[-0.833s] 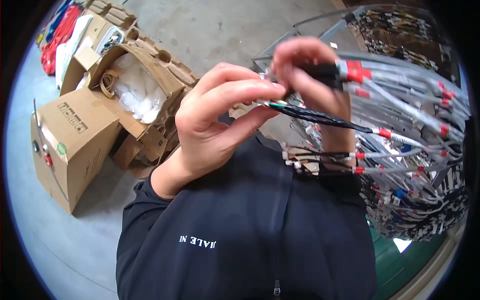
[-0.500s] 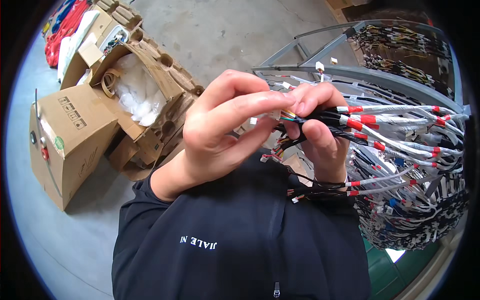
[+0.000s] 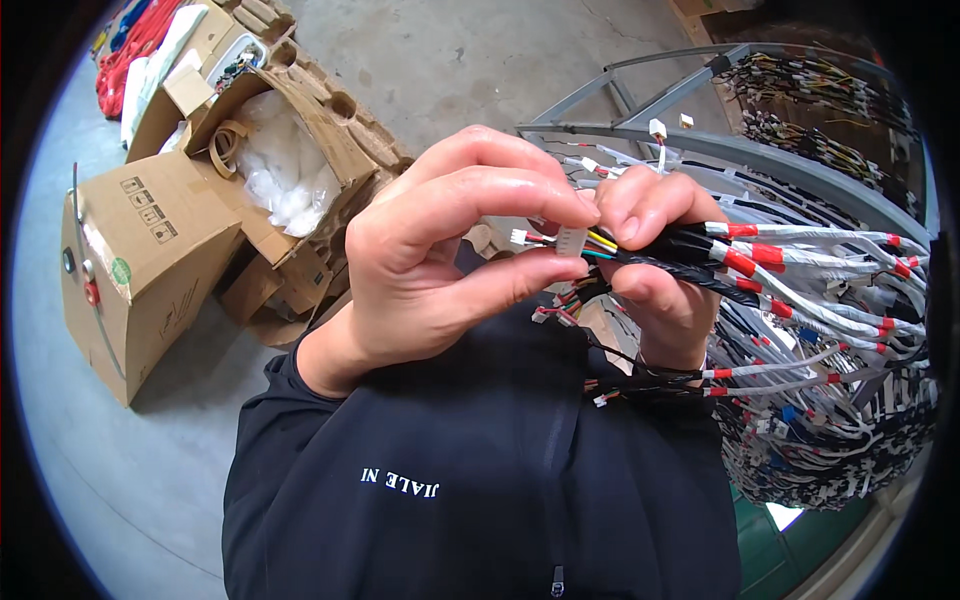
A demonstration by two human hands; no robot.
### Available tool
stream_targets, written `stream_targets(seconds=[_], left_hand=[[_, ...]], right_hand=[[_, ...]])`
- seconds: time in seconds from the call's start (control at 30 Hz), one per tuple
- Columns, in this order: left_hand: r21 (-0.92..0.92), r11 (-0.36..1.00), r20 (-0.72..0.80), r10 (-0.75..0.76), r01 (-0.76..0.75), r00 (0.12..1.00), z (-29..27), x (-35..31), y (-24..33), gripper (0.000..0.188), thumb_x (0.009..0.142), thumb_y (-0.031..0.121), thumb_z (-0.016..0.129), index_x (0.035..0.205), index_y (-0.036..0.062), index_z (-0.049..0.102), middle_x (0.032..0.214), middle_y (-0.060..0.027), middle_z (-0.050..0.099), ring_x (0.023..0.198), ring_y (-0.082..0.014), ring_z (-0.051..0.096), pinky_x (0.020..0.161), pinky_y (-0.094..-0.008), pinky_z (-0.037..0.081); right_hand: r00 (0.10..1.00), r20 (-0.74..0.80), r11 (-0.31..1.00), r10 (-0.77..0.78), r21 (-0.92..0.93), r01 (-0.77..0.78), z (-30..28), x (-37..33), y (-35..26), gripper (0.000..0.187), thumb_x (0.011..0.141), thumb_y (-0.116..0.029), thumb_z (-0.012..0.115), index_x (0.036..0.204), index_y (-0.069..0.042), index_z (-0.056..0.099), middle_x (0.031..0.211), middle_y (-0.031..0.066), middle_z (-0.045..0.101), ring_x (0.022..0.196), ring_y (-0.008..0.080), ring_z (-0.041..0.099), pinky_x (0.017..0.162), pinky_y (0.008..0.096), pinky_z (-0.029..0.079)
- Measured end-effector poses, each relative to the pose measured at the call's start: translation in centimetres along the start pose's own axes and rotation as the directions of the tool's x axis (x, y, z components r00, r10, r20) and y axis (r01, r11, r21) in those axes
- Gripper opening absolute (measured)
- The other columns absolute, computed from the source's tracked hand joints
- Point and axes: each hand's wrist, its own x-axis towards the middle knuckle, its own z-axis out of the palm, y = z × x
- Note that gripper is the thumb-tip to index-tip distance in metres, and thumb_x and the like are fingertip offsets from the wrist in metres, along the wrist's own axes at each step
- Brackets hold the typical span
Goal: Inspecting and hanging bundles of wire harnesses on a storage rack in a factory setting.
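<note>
My left hand (image 3: 420,260) pinches a white, multi-pin plug connector (image 3: 571,241) between thumb and index finger. Yellow and blue-green wires run from that connector into a black-sleeved cable. Wrapped round a bundle of black-sleeved cables (image 3: 690,247) is my right hand (image 3: 672,315), its thumb and fingertips close behind the connector. Toward the right the cables turn white with red tape bands (image 3: 740,262). A smaller white connector (image 3: 521,237) on short wires shows beside my left fingers. More loose connector ends (image 3: 545,314) hang below my hands; part of the bundle is hidden by my fingers.
On the right a grey metal rack (image 3: 800,172) carries many cable harnesses (image 3: 800,440), piled thickly. To the left stand a closed cardboard box (image 3: 150,270) and an opened one with clear plastic bags (image 3: 285,190). Moulded pulp trays (image 3: 350,130) lie behind them.
My left thumb and index finger have parted more around the white connector, leaving it plainly visible. Both hands and the cable bundle appear slightly farther right in view.
</note>
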Motion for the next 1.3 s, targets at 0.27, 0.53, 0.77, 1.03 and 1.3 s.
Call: stream_targets(seconds=[0.27,0.53,0.77,1.03,1.3], left_hand=[[0.020,1.000,-0.016,-0.002,0.002,1.000,0.0,0.0,0.0,0.035,0.068,-0.005,0.080,0.100,-0.0050,0.066,0.102,-0.0133,0.058,0.097,-0.0217,0.057,0.084,-0.0316,0.048],[-0.443,0.829,-0.152,-0.445,0.342,0.882,0.3,-0.1,1.4,0.028,0.089,0.004,0.066,0.115,-0.0063,0.060,0.098,-0.0067,0.065,0.087,-0.0114,0.061,0.080,-0.0249,0.049],[-0.464,0.793,-0.104,-0.491,0.395,0.865,-0.3,-0.4,1.0,0.021,0.090,0.010,0.067,0.103,-0.0060,0.065,0.090,-0.0097,0.067,0.077,-0.0130,0.063,0.070,-0.0253,0.052],[-0.399,0.856,-0.149,-0.414,0.329,0.898,-0.2,-0.2,1.4,0.018,0.084,-0.005,0.068,0.102,-0.0073,0.067,0.092,-0.0110,0.068,0.079,-0.0126,0.065,0.070,-0.0225,0.052],[-0.167,0.985,-0.101,-0.068,0.050,0.993,-0.6,-0.3,0.5,0.022,0.076,-0.011,0.069,0.098,-0.0071,0.067,0.095,-0.0162,0.064,0.086,-0.0223,0.064,0.074,-0.0302,0.053]], right_hand=[[0.999,-0.017,0.999,0.029,0.024,-0.029,-0.1,-0.1,0.1,0.028,0.072,0.001,0.080,0.091,-0.001,0.061,0.093,0.0106,0.063,0.092,0.0200,0.061,0.086,0.0328,0.049],[0.998,-0.054,0.998,0.041,0.056,-0.038,-0.3,-0.3,0.6,0.026,0.075,-0.005,0.079,0.093,0.000,0.060,0.093,0.0115,0.063,0.092,0.0208,0.060,0.086,0.0333,0.048],[0.997,-0.060,0.997,0.042,0.067,-0.038,-0.3,-0.4,0.5,0.026,0.076,-0.006,0.079,0.093,0.000,0.060,0.094,0.0124,0.063,0.094,0.0213,0.061,0.087,0.0341,0.049],[0.998,-0.042,0.991,0.038,0.130,-0.032,-0.3,-0.4,0.7,0.029,0.074,-0.007,0.081,0.093,0.000,0.060,0.093,0.0125,0.064,0.093,0.0221,0.061,0.090,0.0368,0.048],[1.000,0.028,0.991,-0.002,0.134,-0.002,-0.3,0.0,0.7,0.029,0.073,-0.006,0.082,0.092,0.000,0.061,0.089,0.0139,0.064,0.086,0.0207,0.061,0.088,0.0381,0.048]])
